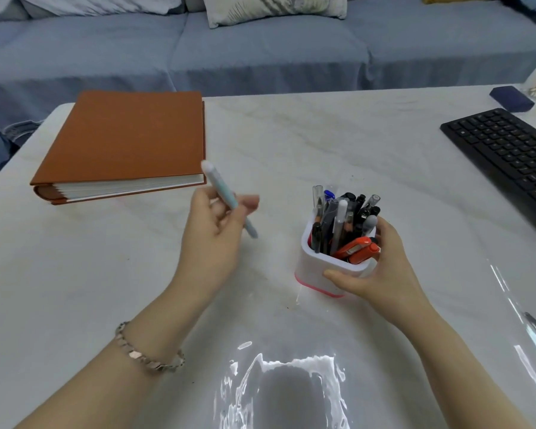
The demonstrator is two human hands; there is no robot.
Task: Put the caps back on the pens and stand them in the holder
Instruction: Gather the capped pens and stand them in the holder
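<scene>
Lying far left: brown album (121,140), closed and flat on the table (322,144), well apart from the work.
Wrist item: bracelet (149,356), metal links, on the left forearm.
Grip, left side: left hand (214,230) raised above the table, fingers curled round the pale teal pen (229,201), grasping it at mid-barrel.
Pen position: tilted, white end up and away toward the album's corner, other end down toward the person. It is off the table and apart from the container.
Cap status: the white end reads as a seated cap, but blur prevents certainty.
Container: holder (322,270), white with a pink base, upright on the table, right of centre.
Contents: pens (344,221), a dense standing cluster, many showing caps or clip ends. An orange tool (358,249) is lodged at the near right corner.
Grip, right side: right hand (381,270) clasping the holder, thumb across the near wall, fingers wrapped round the far side, apparently steadying it.
Far right: keyboard (508,156), black, with a dark blue case (511,99) beyond it.
Done, by judgement: nearly everything. The only pen seen outside the holder is the one in hand.
Left, by judgement: confirm that pen is capped, then stand it in the holder. The cluster is tight, so a gap must be found.
</scene>
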